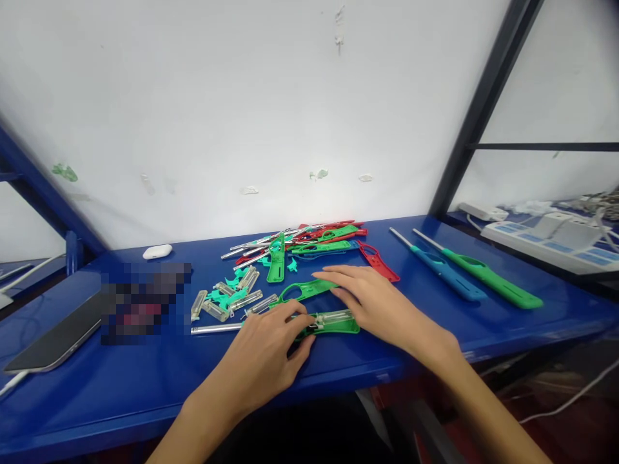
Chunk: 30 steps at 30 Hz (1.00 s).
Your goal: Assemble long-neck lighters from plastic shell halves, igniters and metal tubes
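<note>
Pinching the lower green handle shell (338, 329) at the frame's lower centre in the left hand (275, 335), presumably for steadiness, laid the right hand (370, 296), outstretched, over the upper green handle shell (307, 292).

Scuffed white wall (242, 96), glossy blue table (130, 380), dark metal frame (484, 103)

Tabletop (130, 377): glossy blue paint, smooth, base probably metal. Green lighter half-shell (349, 325): smooth moulded plastic, soft sheen. Lighter tube (215, 329): bright polished metal. Fuel reservoirs (247, 300): clear, shiny plastic. Trigger pieces (233, 299): opaque teal plastic. Earbud case (157, 251): smooth, glossy white plastic. Wall (217, 96): matt white, rough at the chipped patches
</note>
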Each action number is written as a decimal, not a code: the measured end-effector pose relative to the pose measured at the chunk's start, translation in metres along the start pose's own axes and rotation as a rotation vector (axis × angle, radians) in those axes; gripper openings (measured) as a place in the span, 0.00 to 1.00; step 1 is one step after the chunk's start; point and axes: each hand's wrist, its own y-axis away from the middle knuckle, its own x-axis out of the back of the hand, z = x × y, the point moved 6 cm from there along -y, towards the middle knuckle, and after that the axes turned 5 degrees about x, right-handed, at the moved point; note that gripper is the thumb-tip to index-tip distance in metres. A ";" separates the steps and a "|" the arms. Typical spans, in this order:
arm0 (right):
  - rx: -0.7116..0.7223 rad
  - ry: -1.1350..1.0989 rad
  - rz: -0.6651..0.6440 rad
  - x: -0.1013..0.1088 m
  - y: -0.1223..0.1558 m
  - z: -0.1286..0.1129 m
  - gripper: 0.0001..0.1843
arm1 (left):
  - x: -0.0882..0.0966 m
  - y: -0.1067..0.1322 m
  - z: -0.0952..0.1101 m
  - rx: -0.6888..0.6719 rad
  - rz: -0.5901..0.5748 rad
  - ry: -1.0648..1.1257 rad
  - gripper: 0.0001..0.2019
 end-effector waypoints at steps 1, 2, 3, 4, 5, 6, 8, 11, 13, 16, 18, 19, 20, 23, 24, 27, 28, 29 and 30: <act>0.014 0.012 -0.034 -0.003 -0.005 0.005 0.22 | 0.000 0.000 0.000 -0.002 0.002 -0.008 0.08; 0.027 0.021 -0.067 -0.006 -0.009 0.009 0.22 | 0.000 0.000 0.000 -0.006 0.004 -0.016 0.08; 0.037 0.024 -0.093 -0.010 -0.012 0.013 0.21 | -0.001 0.000 0.001 -0.010 0.005 -0.024 0.08; 0.043 0.026 -0.111 -0.012 -0.015 0.017 0.20 | -0.001 0.001 0.001 -0.016 0.003 -0.030 0.08; 0.044 0.028 -0.120 -0.014 -0.016 0.020 0.19 | -0.001 0.001 0.002 -0.022 0.002 -0.035 0.08; 0.041 0.029 -0.121 -0.014 -0.016 0.021 0.18 | 0.000 0.002 0.002 -0.027 -0.001 -0.038 0.09; 0.024 0.029 -0.105 -0.011 -0.014 0.021 0.17 | 0.004 0.003 0.001 -0.033 0.005 -0.023 0.10; -0.008 -0.005 -0.053 0.003 -0.006 0.015 0.18 | 0.022 0.005 -0.003 -0.054 0.131 0.013 0.13; -0.017 -0.049 -0.027 0.014 0.000 0.008 0.20 | 0.039 0.007 -0.008 -0.060 0.284 -0.030 0.16; -0.024 -0.194 -0.020 0.024 0.008 -0.003 0.20 | 0.054 0.010 -0.020 -0.015 0.383 -0.186 0.21; -0.048 -0.311 -0.035 0.024 0.011 -0.008 0.19 | 0.055 0.010 -0.025 -0.041 0.342 -0.234 0.20; -0.062 -0.355 -0.042 0.023 0.011 -0.010 0.19 | 0.053 0.011 -0.027 -0.067 0.314 -0.242 0.19; -0.073 -0.380 -0.047 0.021 0.011 -0.011 0.20 | 0.052 0.012 -0.028 -0.094 0.292 -0.248 0.19; -0.113 -0.393 -0.041 0.016 0.010 -0.009 0.18 | 0.049 0.013 -0.032 -0.110 0.265 -0.258 0.17; -0.124 -0.388 -0.048 0.015 0.010 -0.008 0.17 | 0.048 0.013 -0.034 -0.095 0.254 -0.253 0.17; -0.129 -0.367 -0.091 0.010 0.013 -0.007 0.20 | 0.044 0.012 -0.038 -0.024 0.157 -0.208 0.17; -0.123 -0.356 -0.095 0.010 0.014 -0.007 0.21 | 0.042 0.012 -0.039 0.004 0.110 -0.182 0.17; -0.119 -0.339 -0.093 0.010 0.016 -0.007 0.21 | 0.041 0.012 -0.040 0.035 0.066 -0.154 0.18; -0.119 -0.318 -0.088 0.010 0.018 -0.007 0.20 | 0.041 0.013 -0.041 0.063 0.029 -0.124 0.19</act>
